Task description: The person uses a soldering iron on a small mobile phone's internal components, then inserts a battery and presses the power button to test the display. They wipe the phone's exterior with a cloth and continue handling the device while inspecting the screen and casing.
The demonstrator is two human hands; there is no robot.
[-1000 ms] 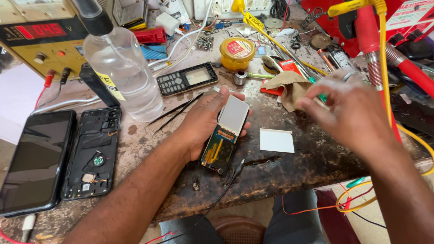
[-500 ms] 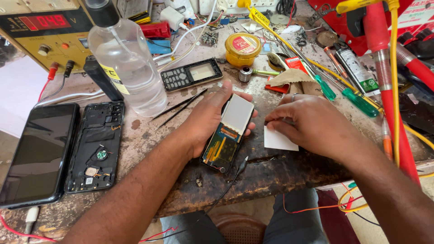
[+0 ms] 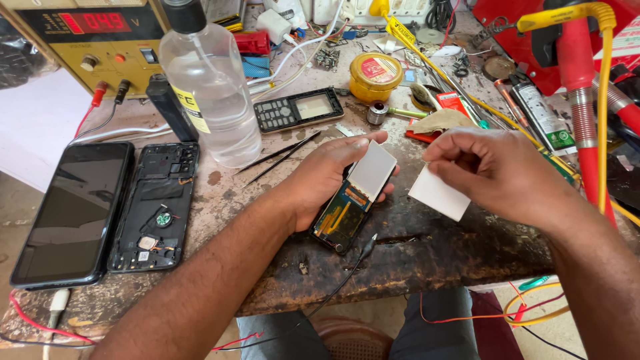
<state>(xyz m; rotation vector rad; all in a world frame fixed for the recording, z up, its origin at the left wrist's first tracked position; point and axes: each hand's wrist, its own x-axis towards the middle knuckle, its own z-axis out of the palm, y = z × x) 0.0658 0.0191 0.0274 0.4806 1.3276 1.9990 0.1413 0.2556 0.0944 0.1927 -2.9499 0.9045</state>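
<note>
Nearest the camera, a black wire trails off the worn, stained bench toward the lap; just beyond it the left hand lies on the bench with its grip closed around a small opened phone board, fingers under it and thumb along its upper edge, a pale display panel tilted up from the board's far end; the right hand, raised just beside it, pinches a white rectangular piece by its upper corner between thumb and fingertips, the piece hanging clear of the bench; at the left edge a dark smartphone lies screen up, touching an opened phone back frame beside it; a pair of black tweezers rests beyond the left hand; farther back stand a clear plastic bottle and a keypad phone; a yellow round tin sits behind that; a bench power supply with a red readout closes the far left.
</note>
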